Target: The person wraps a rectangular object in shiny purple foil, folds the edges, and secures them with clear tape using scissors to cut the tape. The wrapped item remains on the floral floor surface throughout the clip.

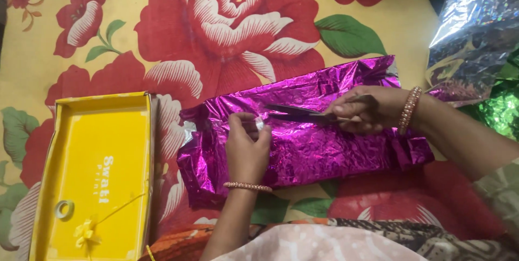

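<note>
Both grips sit on top of the magenta foil-wrapped parcel (303, 136), which lies across the middle of a flowered bedsheet (162, 28) — red blooms on yellow. The parcel is long and crinkled, and stretches from just beside the yellow box lid (116, 142) on the left to under the right wrist.

The right hand (367, 110) comes in from the right, its grip closed around the handles of a pair of scissors (303, 114); the dark blades point left along the parcel's top, toward the other hand. A beaded bangle (409, 109) circles that wrist.

The left hand (247, 144) rests on the foil near the parcel's middle, thumb and fingers pinched together on a small pale strip of tape (258, 124) just beside the blade tips. I cannot tell whether the blades touch the strip. A thinner beaded bracelet (247, 187) rings this wrist.

The yellow box lid lies open side up, well to the left of the hands. In it, near the lower end, are a small roll of clear tape (64, 209) and a yellow ribbon bow (85, 233) with a thin strand trailing toward the right wall.

Sheets of silver holographic foil (470, 28) and green foil (503, 109) lie at the upper right, beyond the right forearm.
</note>
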